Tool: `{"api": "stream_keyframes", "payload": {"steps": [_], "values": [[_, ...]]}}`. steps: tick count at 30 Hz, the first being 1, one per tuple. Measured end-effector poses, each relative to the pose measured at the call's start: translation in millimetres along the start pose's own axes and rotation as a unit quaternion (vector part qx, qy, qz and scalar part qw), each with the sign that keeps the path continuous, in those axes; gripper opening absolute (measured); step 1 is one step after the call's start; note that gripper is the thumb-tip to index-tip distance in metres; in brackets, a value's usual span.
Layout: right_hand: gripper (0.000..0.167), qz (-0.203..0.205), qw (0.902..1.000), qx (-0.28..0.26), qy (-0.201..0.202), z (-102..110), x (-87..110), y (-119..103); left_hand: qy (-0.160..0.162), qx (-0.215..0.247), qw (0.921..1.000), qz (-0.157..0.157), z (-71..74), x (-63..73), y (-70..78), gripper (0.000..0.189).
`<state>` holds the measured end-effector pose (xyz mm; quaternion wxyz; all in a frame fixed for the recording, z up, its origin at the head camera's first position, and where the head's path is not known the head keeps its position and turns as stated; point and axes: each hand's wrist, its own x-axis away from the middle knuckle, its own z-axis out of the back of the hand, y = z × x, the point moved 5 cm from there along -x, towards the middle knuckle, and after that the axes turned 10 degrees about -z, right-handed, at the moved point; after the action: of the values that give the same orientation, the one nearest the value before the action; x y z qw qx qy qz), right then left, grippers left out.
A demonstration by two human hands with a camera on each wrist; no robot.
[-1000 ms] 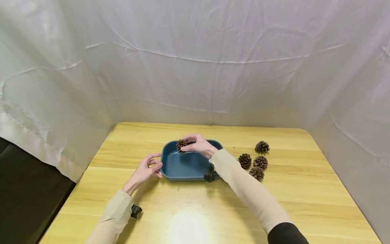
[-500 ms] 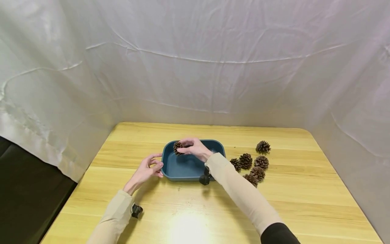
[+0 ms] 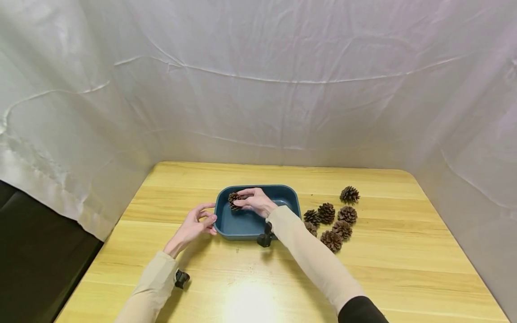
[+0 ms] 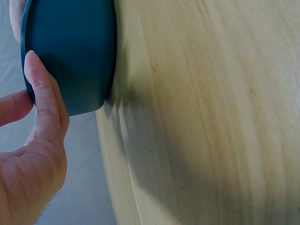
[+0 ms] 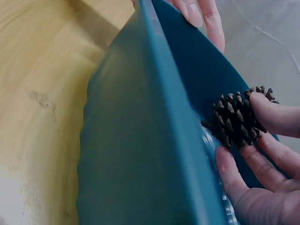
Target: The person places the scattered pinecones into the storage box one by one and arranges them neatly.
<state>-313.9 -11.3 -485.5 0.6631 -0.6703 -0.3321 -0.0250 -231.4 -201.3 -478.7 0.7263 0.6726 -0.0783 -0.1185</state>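
My right hand holds a brown pine cone between thumb and fingers, low inside a deep dark-blue rectangular tray. In the right wrist view the pine cone shows its open scales close to the tray's inner wall, with the thumb above it and fingers beneath. At the tray's left end, my left hand grips the rim. Its fingers lie along the end wall in the left wrist view. The right forearm covers the tray's front right corner in the head view.
Several loose pine cones lie grouped on the wooden table to the right of the tray, partly beside the right sleeve. One pine cone lies farther back. Pale curtains hang behind and at both sides.
My right hand has moved left and down into the tray with the pine cone. More of the loose pine cones show as the right forearm shifts left. My left hand has stayed at the rim.
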Motion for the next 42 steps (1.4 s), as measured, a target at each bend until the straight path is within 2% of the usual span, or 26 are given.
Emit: {"api": "stream_keyframes", "payload": {"steps": [7,18,34,42], "values": [[0.047,-0.015,0.9990,-0.037,0.020,-0.2,-4.3,6.0,0.003,0.005,1.0000,0.000,-1.7,0.5,1.4,0.052],[0.046,-0.012,0.9964,-0.073,0.040,-1.8,-6.3,9.9,0.003,0.004,1.0000,0.004,-1.8,0.3,1.6,0.052],[0.041,-0.011,0.9953,-0.054,0.080,-2.3,-6.9,9.8,0.005,0.005,1.0000,0.005,-1.4,0.3,1.3,0.052],[0.038,-0.001,0.9943,-0.022,0.104,-2.0,-5.7,8.0,0.003,0.009,0.9999,0.004,-1.6,0.6,1.6,0.052]]}}
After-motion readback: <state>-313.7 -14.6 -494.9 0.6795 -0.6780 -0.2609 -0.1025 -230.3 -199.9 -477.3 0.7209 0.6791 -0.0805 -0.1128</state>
